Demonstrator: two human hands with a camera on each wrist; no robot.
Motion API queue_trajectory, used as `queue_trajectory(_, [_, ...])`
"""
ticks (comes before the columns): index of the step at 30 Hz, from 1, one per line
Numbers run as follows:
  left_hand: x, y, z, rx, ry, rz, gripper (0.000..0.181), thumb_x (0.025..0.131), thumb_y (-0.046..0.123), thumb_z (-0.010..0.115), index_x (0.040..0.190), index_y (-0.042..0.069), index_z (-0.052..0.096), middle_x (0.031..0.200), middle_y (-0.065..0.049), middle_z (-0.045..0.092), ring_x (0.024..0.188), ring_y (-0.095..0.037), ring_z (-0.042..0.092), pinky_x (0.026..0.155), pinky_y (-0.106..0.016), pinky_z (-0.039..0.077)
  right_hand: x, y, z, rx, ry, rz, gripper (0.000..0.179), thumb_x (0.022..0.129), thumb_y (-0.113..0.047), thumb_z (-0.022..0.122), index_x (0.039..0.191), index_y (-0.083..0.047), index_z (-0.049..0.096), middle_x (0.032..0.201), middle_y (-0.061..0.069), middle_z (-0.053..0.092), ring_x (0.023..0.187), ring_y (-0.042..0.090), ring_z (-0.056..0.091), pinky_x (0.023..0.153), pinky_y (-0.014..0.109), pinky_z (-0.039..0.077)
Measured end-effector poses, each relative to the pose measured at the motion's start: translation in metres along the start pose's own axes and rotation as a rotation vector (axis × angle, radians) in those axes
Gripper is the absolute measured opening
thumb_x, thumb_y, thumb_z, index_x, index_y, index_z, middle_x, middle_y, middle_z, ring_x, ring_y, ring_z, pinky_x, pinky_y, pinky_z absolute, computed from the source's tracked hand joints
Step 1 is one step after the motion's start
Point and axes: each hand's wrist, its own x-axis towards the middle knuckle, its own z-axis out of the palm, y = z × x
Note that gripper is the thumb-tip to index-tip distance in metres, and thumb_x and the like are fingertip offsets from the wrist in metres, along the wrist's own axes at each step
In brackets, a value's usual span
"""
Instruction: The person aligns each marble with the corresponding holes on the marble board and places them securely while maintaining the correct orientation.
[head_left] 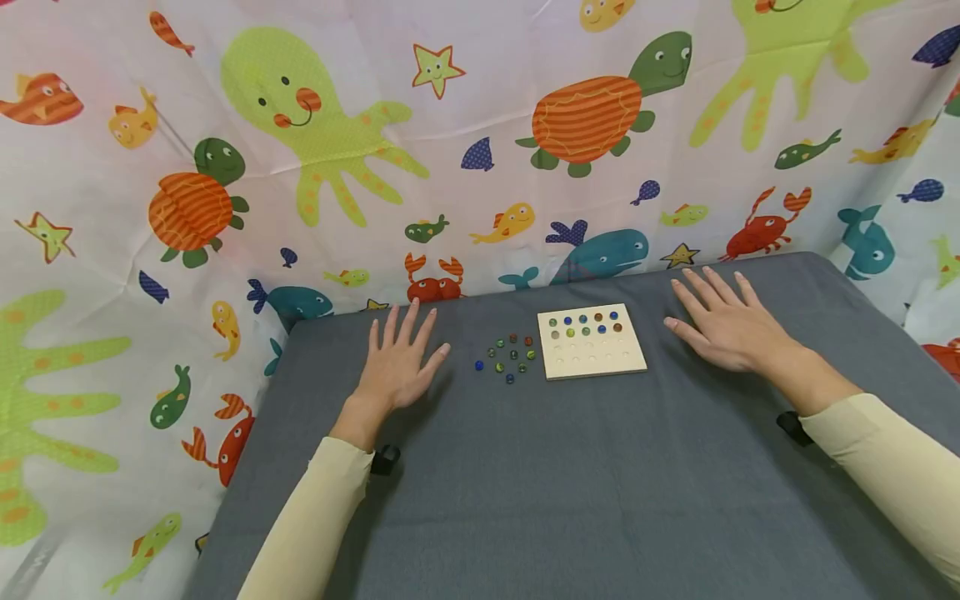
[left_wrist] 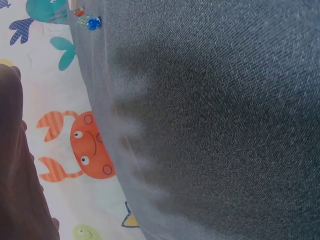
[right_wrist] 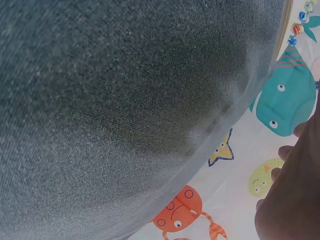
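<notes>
My left hand (head_left: pixel 397 362) is spread flat over the cloth, fingers straight and holding nothing. Just right of it lies a loose group of glass marbles, among them a blue marble (head_left: pixel 479 365) nearest the thumb, a green marble (head_left: pixel 531 355) and a reddish marble (head_left: pixel 528 341). Beside them sits a pale wooden board (head_left: pixel 592 372) with rows of round dimples. Marbles fill its two back rows; the two front rows show bare dimples. Right of the board my right hand (head_left: pixel 723 329) is spread with straight fingers and nothing in it. Both wrist views show hand shadows on the cloth.
A dark grey cloth (head_left: pixel 480 500) covers the table. Along its back and left edges hangs a white curtain (head_left: pixel 480 75) printed with sea animals. A black strap (head_left: pixel 386 460) is at the left wrist and another black strap (head_left: pixel 793 427) at the right wrist.
</notes>
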Motion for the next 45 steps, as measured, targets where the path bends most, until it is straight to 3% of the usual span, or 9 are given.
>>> queue_trajectory(7, [-0.002, 0.005, 0.003, -0.045, 0.002, 0.004, 0.072, 0.106, 0.064, 0.027, 0.166, 0.029, 0.006, 0.172, -0.001, -0.011, 0.157, -0.032, -0.014, 0.121, -0.064, -0.004, 0.000, -0.004, 0.002, 0.009, 0.007, -0.016, 0.085, 0.105, -0.062, 0.036, 0.163, -0.004, 0.014, 0.168, 0.026, 0.009, 0.154, 0.048, 0.003, 0.117, 0.060, -0.018])
queue_trajectory(18, [-0.004, 0.008, 0.013, -0.169, -0.037, 0.009, 0.069, 0.107, 0.057, 0.034, 0.166, 0.026, 0.015, 0.173, -0.005, 0.002, 0.158, -0.035, -0.005, 0.120, -0.065, 0.001, -0.006, -0.014, 0.010, 0.042, 0.018, -0.045, 0.086, 0.103, -0.060, 0.044, 0.162, -0.002, 0.018, 0.168, 0.024, 0.013, 0.154, 0.047, 0.006, 0.121, 0.062, -0.005])
queue_trajectory(26, [-0.004, 0.013, 0.014, -0.265, 0.010, 0.031, 0.069, 0.107, 0.054, 0.042, 0.165, 0.024, 0.021, 0.171, -0.008, 0.014, 0.157, -0.038, 0.005, 0.120, -0.066, 0.004, -0.005, -0.018, 0.011, 0.057, 0.036, -0.062, 0.086, 0.103, -0.059, 0.045, 0.162, -0.001, 0.021, 0.168, 0.025, 0.014, 0.154, 0.046, 0.009, 0.121, 0.064, 0.004])
queue_trajectory(34, [-0.004, 0.019, 0.013, -0.359, 0.101, 0.059, 0.066, 0.105, 0.052, 0.048, 0.161, 0.020, 0.033, 0.165, -0.010, 0.031, 0.152, -0.036, 0.024, 0.118, -0.064, 0.019, -0.003, -0.024, 0.011, 0.090, 0.046, -0.081, 0.087, 0.103, -0.058, 0.048, 0.162, 0.000, 0.020, 0.168, 0.025, 0.014, 0.154, 0.046, 0.010, 0.121, 0.063, 0.006])
queue_trajectory(45, [-0.005, 0.027, 0.009, -0.475, 0.179, 0.030, 0.059, 0.102, 0.041, 0.062, 0.153, 0.016, 0.046, 0.156, -0.011, 0.044, 0.142, -0.036, 0.040, 0.112, -0.064, 0.030, -0.001, -0.032, 0.015, 0.122, 0.038, -0.119, 0.084, 0.104, -0.052, 0.051, 0.160, 0.005, 0.022, 0.165, 0.028, 0.018, 0.151, 0.049, 0.018, 0.118, 0.067, 0.017])
